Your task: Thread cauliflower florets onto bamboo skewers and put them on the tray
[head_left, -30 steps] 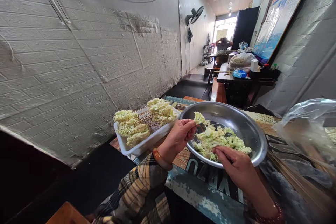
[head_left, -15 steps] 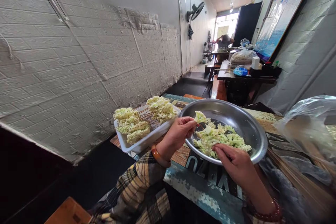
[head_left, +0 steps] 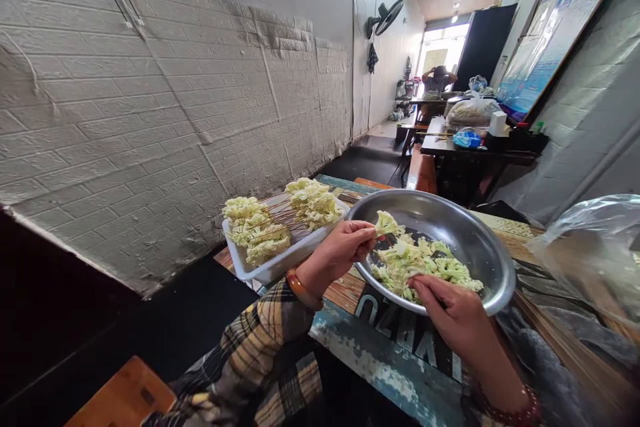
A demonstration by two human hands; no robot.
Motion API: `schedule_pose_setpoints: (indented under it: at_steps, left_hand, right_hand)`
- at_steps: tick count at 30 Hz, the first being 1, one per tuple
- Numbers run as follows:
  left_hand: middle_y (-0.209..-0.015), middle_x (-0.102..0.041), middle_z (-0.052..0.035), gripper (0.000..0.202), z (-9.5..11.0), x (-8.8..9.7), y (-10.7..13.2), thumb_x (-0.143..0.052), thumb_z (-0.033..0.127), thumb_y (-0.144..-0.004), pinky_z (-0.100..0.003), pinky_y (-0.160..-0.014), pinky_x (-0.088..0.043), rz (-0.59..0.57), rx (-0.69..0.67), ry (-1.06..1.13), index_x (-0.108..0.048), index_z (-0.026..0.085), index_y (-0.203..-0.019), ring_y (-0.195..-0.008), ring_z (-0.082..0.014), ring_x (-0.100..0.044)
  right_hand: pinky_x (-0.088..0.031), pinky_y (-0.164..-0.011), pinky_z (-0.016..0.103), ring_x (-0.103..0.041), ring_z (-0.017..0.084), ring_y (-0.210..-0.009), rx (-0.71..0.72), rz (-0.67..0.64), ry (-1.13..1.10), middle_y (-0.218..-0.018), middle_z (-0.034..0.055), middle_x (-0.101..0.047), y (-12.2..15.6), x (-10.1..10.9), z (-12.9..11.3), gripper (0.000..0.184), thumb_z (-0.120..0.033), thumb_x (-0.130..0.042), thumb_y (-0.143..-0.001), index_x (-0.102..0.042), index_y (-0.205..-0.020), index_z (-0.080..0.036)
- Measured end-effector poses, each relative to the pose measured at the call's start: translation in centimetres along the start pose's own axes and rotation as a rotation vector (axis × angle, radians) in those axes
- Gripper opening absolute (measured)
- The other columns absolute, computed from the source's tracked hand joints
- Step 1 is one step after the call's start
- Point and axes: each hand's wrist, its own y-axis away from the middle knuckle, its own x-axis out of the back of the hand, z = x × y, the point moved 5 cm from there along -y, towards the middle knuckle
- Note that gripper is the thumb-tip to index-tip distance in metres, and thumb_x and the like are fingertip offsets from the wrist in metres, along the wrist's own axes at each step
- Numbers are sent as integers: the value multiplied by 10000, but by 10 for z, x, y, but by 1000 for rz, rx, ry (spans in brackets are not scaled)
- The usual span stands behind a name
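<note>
My left hand (head_left: 345, 243) is closed in a pinch on a pale cauliflower floret (head_left: 387, 223), held above the left side of a wide steel bowl (head_left: 493, 257). A thin brown stick shows just beside the fingertips. My right hand (head_left: 453, 303) reaches over the bowl's near rim, its thumb and fingers pinched on a floret at the edge of the cauliflower pile (head_left: 430, 260); the fingers partly hide that piece. To the left, a white tray (head_left: 270, 271) holds cauliflower florets threaded on thin skewers (head_left: 280, 217), in two bunches with sticks pointing inward.
The bowl and tray stand on a patchwork wooden table (head_left: 360, 347). At right lie a clear plastic bag (head_left: 595, 240) and a bundle of thin sticks (head_left: 565, 347). A white brick wall (head_left: 175, 113) runs along the left. Farther back, a person (head_left: 439, 78) is behind tables with bags.
The view has shifted slightly, so the surroundings sit a little farther right. Both hands keep nearly the same pose, the left still pinching its floret and the right still at the pile.
</note>
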Motion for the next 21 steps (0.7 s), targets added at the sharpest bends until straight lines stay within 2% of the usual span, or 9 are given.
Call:
schedule_pose_setpoints:
  at_steps: [6, 14, 21]
  left_hand:
    - [-489, -387, 65, 354, -8, -1, 1, -760, 418, -641, -250, -432, -71, 20, 72, -14, -540, 145, -591, -414, -26, -219]
    - [-521, -423, 53, 342, -5, -11, 1, -750, 387, -668, -231, -436, -120, 75, -7, 11, -529, 142, -578, -442, -27, -267]
    - [-537, -440, 47, 333, -8, -9, 0, -769, 365, -639, -210, -423, -129, 93, 13, 89, -532, 136, -585, -436, -21, -277]
  right_hand:
    - [-596, -747, 371, -748, 252, -856, 23, -6, 28, -950, 83, -785, 0, -1, -2, 311, -337, -436, -953, -723, -897, -233]
    - [-607, -722, 361, -754, 252, -822, 0, 22, -13, -911, 87, -790, -2, 2, -3, 301, -329, -451, -938, -724, -858, -230]
    - [-607, -715, 342, -754, 247, -818, -22, 6, -41, -908, 88, -789, -2, 3, -1, 324, -356, -453, -942, -736, -853, -228]
